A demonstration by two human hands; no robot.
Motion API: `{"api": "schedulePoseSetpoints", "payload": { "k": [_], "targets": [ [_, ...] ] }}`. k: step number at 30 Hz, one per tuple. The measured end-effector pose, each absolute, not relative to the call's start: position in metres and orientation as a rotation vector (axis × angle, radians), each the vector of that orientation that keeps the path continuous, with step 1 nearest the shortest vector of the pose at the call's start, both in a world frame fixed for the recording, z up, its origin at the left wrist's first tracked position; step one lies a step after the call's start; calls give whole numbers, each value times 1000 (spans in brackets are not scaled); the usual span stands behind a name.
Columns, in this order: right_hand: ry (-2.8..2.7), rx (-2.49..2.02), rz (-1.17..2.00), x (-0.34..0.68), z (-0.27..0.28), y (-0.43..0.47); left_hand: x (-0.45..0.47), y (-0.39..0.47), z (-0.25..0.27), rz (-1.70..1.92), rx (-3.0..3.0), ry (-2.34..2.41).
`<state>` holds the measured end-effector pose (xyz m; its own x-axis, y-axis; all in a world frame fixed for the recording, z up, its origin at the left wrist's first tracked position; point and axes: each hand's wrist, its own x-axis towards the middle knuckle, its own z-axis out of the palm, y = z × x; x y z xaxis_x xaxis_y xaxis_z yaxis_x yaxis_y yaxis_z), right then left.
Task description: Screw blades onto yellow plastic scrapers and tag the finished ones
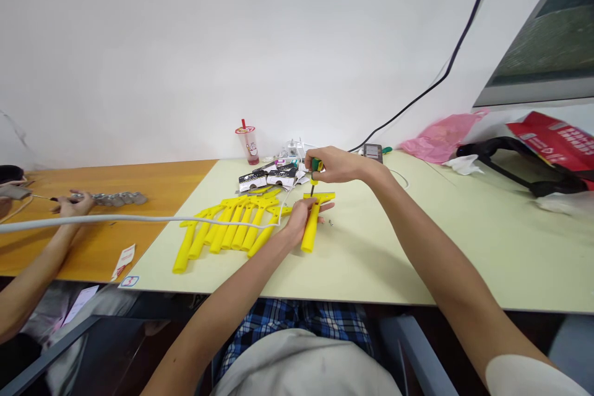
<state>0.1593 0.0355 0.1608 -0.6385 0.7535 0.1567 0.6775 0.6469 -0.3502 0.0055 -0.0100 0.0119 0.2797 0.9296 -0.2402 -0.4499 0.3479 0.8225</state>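
Note:
My left hand (pixel 299 221) is closed round a yellow plastic scraper handle (pixel 310 232), its tube pointing toward me and its flat wide end away. My right hand (pixel 331 164) grips a screwdriver (pixel 317 165) with a green and yellow handle. The screwdriver stands upright, and its dark shaft comes down onto the wide end of the handle. Small screws (pixel 331 223) lie on the table just right of my left hand. To the left, several more yellow handles (pixel 229 223) lie side by side in a row.
Small black-and-white boxes (pixel 281 176) and a cup with a red straw (pixel 248 143) stand behind. A white cable (pixel 139 218) crosses over the handles. At right lie a pink bag (pixel 440 139) and a red bag (pixel 557 142). A co-worker's hand (pixel 77 204) is at the left.

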Motion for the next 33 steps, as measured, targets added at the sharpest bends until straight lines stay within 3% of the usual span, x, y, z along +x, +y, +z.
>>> {"api": "schedulePoseSetpoints", "payload": {
  "k": [17, 24, 27, 30, 33],
  "targets": [
    [-2505, -1227, 390, 167, 167, 32, 5, -6, 6, 1028, 680, 840],
    [-2163, -1166, 322, 202, 167, 39, 4, -5, 3, 1088, 689, 822],
    [-1820, -1142, 498, 217, 135, 42, 2, -6, 7, 1133, 715, 815],
    [-1199, -1024, 1029, 230, 86, 44, 1, -5, 10, 1179, 752, 824],
    [-958, -1020, 1118, 240, 44, 46, 0, -4, 13, 1213, 800, 841]
  ]
}}
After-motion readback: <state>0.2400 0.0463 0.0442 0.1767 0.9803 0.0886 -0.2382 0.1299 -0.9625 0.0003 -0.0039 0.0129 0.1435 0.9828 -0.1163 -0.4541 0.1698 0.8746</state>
